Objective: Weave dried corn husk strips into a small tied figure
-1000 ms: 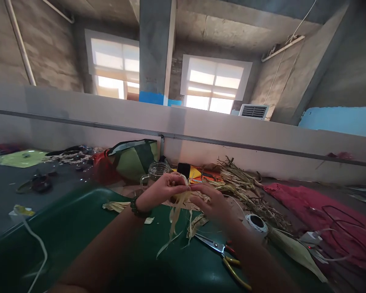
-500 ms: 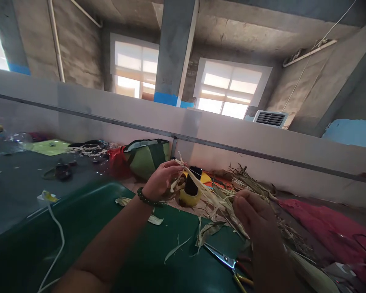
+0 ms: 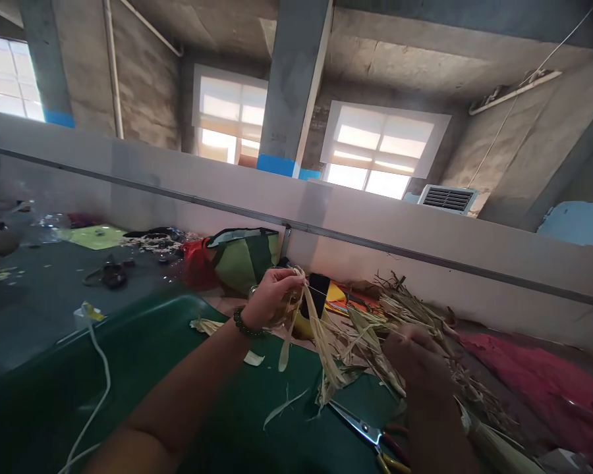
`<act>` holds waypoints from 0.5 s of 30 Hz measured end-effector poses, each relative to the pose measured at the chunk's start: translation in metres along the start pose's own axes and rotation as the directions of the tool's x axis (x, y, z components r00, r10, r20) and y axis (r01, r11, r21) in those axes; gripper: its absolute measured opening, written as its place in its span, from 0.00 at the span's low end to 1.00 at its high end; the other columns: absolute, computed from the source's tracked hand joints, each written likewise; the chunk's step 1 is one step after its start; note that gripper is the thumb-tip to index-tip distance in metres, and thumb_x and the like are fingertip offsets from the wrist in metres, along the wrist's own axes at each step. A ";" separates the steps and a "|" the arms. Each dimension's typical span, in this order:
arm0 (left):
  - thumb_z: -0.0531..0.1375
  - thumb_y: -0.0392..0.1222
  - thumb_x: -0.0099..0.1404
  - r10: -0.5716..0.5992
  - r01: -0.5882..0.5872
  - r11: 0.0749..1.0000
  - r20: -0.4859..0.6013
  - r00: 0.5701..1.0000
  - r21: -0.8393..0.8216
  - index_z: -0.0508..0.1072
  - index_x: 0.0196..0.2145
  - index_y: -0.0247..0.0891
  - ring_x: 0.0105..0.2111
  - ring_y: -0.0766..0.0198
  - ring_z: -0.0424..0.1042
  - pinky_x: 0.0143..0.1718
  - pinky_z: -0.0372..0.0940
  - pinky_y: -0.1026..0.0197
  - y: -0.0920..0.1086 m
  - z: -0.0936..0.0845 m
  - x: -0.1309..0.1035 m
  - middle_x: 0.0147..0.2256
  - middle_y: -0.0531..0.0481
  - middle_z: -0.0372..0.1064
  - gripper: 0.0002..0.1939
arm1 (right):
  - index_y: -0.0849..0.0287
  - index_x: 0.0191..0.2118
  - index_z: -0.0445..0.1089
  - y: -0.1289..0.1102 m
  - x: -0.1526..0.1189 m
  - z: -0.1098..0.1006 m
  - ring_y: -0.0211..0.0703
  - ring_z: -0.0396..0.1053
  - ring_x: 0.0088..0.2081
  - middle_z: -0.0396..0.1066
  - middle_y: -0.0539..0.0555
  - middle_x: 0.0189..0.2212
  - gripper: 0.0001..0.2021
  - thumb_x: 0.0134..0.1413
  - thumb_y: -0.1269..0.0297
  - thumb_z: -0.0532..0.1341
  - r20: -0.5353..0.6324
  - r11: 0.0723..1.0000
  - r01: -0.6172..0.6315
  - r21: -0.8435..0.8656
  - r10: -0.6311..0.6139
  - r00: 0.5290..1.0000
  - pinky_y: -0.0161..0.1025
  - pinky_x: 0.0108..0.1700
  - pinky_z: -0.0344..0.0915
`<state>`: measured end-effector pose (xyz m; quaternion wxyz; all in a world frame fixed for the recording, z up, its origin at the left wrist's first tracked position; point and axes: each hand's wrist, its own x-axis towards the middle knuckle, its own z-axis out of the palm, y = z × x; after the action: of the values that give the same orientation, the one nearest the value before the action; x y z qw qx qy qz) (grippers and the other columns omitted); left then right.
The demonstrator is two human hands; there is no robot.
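Observation:
My left hand (image 3: 273, 297), a bead bracelet at its wrist, pinches the top of a bundle of pale dried corn husk strips (image 3: 322, 342). The strips hang down over the green surface (image 3: 202, 415). A thin pale thread (image 3: 319, 290) runs from the bundle toward my right hand (image 3: 415, 355). That hand is closed and seems to pinch the thread's far end, though its fingertips are dim. Below the husks lie partly opened scissors (image 3: 363, 428) with red and yellow handles. A dark upright phone-like object (image 3: 315, 296) stands in a yellow ring (image 3: 304, 327) behind the bundle.
More dried husks and stalks (image 3: 410, 299) are heaped at the right, beside a pink-red plastic bag (image 3: 534, 368). A green bag (image 3: 242, 260) leans by the low partition (image 3: 375, 227). A white cable (image 3: 103, 382) crosses the green surface's left side.
The husk strips were stretched slantwise toward my right hand; now they hang down from my left hand. My right hand has moved slightly lower, with a thin thread stretched between the hands.

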<state>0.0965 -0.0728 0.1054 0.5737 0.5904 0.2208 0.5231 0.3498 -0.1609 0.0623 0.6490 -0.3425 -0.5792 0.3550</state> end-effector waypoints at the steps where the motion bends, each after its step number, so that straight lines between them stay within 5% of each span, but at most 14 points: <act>1: 0.64 0.48 0.51 0.026 -0.027 0.999 0.014 1.000 0.036 0.74 0.24 0.32 0.24 0.68 0.68 0.28 0.64 0.65 -0.001 -0.001 0.001 0.22 0.50 0.68 0.13 | 0.55 0.19 0.62 0.001 0.003 -0.002 0.32 0.47 0.12 0.49 0.43 0.09 0.16 0.39 0.51 0.65 -0.013 1.000 0.000 0.021 0.000 1.000 0.33 0.15 0.49; 5: 0.63 0.49 0.53 0.100 -0.096 0.985 -0.025 0.995 0.146 0.73 0.23 0.33 0.23 0.67 0.67 0.26 0.64 0.65 0.000 0.001 0.000 0.21 0.50 0.68 0.14 | 0.53 0.19 0.59 -0.003 0.008 -0.010 0.34 0.45 0.12 0.42 0.42 0.08 0.17 0.45 0.47 0.60 -0.070 0.996 0.076 0.041 -0.073 0.995 0.34 0.15 0.50; 8: 0.62 0.49 0.53 0.192 -0.166 0.967 -0.122 0.974 0.194 0.72 0.26 0.34 0.25 0.66 0.69 0.27 0.65 0.65 0.004 0.004 -0.002 0.22 0.50 0.69 0.14 | 0.52 0.18 0.61 -0.009 0.004 -0.008 0.35 0.44 0.12 0.39 0.42 0.09 0.24 0.49 0.37 0.50 0.128 0.984 0.026 -0.178 -0.003 0.992 0.38 0.18 0.55; 11: 0.61 0.50 0.55 0.295 -0.278 0.955 -0.250 0.922 0.099 0.72 0.29 0.34 0.27 0.65 0.71 0.30 0.67 0.64 0.006 0.003 -0.001 0.26 0.50 0.71 0.14 | 0.56 0.25 0.70 -0.012 -0.011 0.007 0.37 0.56 0.14 0.56 0.46 0.11 0.22 0.48 0.40 0.55 0.385 0.923 -0.072 -0.379 0.228 0.894 0.38 0.20 0.60; 15: 0.58 0.51 0.59 0.419 -0.431 0.901 -0.368 0.830 0.053 0.68 0.30 0.36 0.24 0.68 0.72 0.27 0.66 0.66 0.005 0.001 0.000 0.29 0.51 0.72 0.14 | 0.54 0.42 0.73 -0.015 -0.042 0.033 0.38 0.70 0.27 0.73 0.50 0.26 0.12 0.51 0.62 0.59 0.477 0.777 -0.030 -0.629 0.416 0.774 0.32 0.29 0.65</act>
<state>0.0956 -0.0751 0.1106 0.4002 0.5057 0.1798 0.7428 0.3147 -0.2037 0.0566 0.2463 -0.4677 -0.7844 0.3244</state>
